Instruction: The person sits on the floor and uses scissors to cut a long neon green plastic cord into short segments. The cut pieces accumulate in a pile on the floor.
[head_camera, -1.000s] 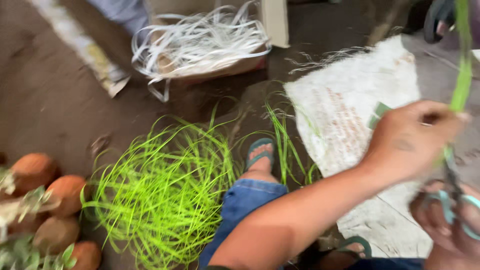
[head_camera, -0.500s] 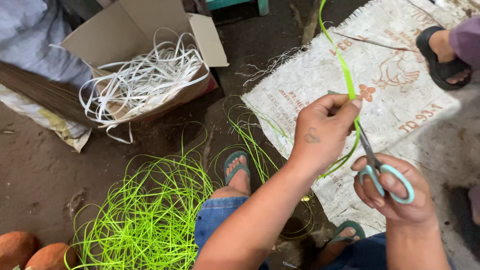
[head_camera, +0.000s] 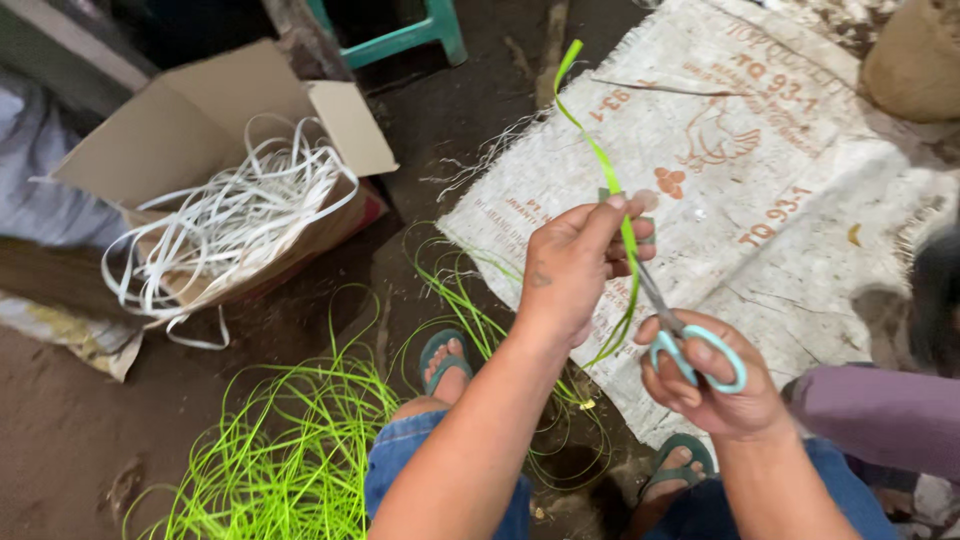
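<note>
My left hand (head_camera: 575, 262) pinches a bright green plastic strip (head_camera: 598, 150) that rises up and away from the fingers and curls down below them. My right hand (head_camera: 705, 385) grips a pair of scissors with teal handles (head_camera: 700, 352); the blades point up to the strip just under my left fingers. A heap of thin green strips (head_camera: 290, 450) lies on the ground at the lower left, by my left foot in a teal sandal (head_camera: 445, 357).
A cardboard box (head_camera: 200, 130) holding white plastic strips (head_camera: 235, 220) stands at the upper left. A printed woven sack (head_camera: 760, 190) is spread on the dirt floor to the right. A teal stool leg (head_camera: 440, 30) is at the top; another person's purple sleeve (head_camera: 880, 415) at the right.
The view has swung up and right, bringing the box into fuller view. My hands have come closer together, and the scissors now meet the green strip under my left fingers.
</note>
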